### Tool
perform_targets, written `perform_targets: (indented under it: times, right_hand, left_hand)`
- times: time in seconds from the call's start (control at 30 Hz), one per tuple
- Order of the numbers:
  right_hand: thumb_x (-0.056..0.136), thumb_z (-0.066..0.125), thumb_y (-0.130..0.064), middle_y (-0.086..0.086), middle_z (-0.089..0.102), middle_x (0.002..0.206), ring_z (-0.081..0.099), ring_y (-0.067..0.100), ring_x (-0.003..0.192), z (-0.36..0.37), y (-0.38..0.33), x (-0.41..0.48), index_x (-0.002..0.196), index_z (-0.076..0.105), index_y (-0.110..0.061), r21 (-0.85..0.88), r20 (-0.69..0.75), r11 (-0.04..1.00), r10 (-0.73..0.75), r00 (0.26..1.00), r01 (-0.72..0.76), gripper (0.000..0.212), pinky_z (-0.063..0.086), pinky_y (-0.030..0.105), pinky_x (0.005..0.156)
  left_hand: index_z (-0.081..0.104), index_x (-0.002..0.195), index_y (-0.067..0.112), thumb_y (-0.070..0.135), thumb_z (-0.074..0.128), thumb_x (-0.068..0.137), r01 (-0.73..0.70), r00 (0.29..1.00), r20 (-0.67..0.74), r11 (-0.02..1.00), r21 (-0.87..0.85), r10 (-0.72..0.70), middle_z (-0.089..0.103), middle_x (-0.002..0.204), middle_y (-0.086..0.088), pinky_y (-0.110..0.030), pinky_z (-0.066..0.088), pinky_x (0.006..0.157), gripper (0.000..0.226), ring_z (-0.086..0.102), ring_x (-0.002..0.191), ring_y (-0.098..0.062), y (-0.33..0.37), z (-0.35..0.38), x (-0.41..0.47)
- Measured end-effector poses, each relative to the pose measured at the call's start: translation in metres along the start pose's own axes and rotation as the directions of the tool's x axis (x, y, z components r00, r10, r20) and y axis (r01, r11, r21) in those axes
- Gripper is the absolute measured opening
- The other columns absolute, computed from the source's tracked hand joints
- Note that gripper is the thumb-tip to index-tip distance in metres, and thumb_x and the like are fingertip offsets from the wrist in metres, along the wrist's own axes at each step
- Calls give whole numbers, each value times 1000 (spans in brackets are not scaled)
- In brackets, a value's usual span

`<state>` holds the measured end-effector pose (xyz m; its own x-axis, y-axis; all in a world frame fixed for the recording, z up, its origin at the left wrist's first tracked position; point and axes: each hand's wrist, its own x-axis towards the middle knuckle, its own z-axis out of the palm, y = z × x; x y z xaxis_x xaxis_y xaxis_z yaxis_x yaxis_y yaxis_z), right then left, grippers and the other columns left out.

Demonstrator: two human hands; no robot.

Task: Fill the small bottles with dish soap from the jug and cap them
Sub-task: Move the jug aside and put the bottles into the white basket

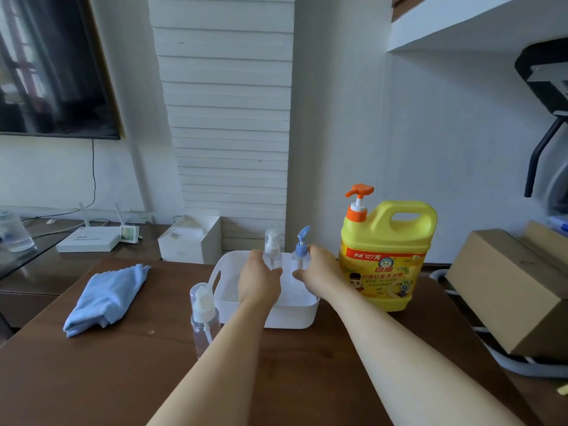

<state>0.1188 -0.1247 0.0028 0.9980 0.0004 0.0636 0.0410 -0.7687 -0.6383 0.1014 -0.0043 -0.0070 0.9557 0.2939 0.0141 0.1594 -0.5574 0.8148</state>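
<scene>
I'm seeing left grip curling round clear-pump bottle, right grip curling round blue-pump bottle, both bottles standing in white bin.

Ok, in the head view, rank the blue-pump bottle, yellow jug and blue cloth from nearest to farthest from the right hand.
1. Blue-pump bottle, in the tray, at the fingers of the right hand.
2. Yellow jug, just right of that hand.
3. Blue cloth, far left on the table.

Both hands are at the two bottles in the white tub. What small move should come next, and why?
Probably lift both onto the table: the left hand holds the white-pump bottle, the right hand the blue-pump bottle, both inside the tub, pumps on.
</scene>
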Motion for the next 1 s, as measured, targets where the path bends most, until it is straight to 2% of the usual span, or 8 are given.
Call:
perform_targets:
  times: [0.17, 0.27, 0.33, 0.6, 0.9, 1.0]
  right_hand:
    - [86, 65, -22, 8, 58, 118, 58, 26, 105, 6, 2, 6, 126, 47, -13, -37, 5, 998, 51, 999, -50, 44, 43, 28, 75]
    - [87, 64, -24, 8, 58, 120, 59, 27, 107, 10, 2, 9, 127, 46, -13, -95, 5, 993, 75, 997, -74, 46, 48, 31, 82]
    - [87, 64, -25, 8, 58, 120, 58, 27, 107, 12, 2, 12, 127, 46, -13, -118, 1, 989, 86, 996, -86, 45, 50, 34, 85]
    - [88, 62, -25, 8, 57, 117, 57, 26, 107, 16, 3, 14, 123, 46, -11, -161, -27, 985, 56, 998, -60, 41, 51, 36, 86]
    - [89, 61, -23, 7, 58, 119, 57, 25, 108, 14, 3, 10, 126, 44, -13, -140, -22, 989, 38, 999, -41, 43, 50, 34, 87]
    - [89, 61, -22, 7, 58, 118, 58, 25, 107, 13, 2, 11, 126, 43, -13, -148, -18, 988, 48, 999, -51, 42, 50, 33, 86]
  left_hand:
    - [43, 119, 5, 18, 61, 91, 15, 999, 38, 998, 55, -18, 56, 95, -8, -29, 39, 66, 36, 50, 81, -22, 5, 0, 7]
    - [43, 117, 4, 16, 61, 90, 13, 999, 43, 998, 58, -16, 58, 101, -12, -30, 39, 67, 35, 49, 82, -22, 6, 0, 11]
    - [43, 117, 4, 16, 62, 90, 20, 999, 46, 998, 52, -23, 56, 98, -11, -30, 40, 67, 35, 49, 82, -22, 5, 0, 14]
    - [43, 121, 6, 15, 61, 90, -1, 999, 43, 1000, 15, 0, 52, 94, -6, -30, 41, 68, 37, 50, 83, -22, 0, 4, 18]
    - [45, 122, 8, 11, 60, 90, -32, 997, 64, 999, -2, 32, 56, 101, -6, -29, 41, 70, 35, 50, 85, -20, -4, 4, 20]
    - [44, 125, 9, 9, 60, 90, -33, 997, 75, 999, -15, 34, 59, 113, -10, -28, 41, 72, 38, 50, 87, -19, -3, 5, 20]
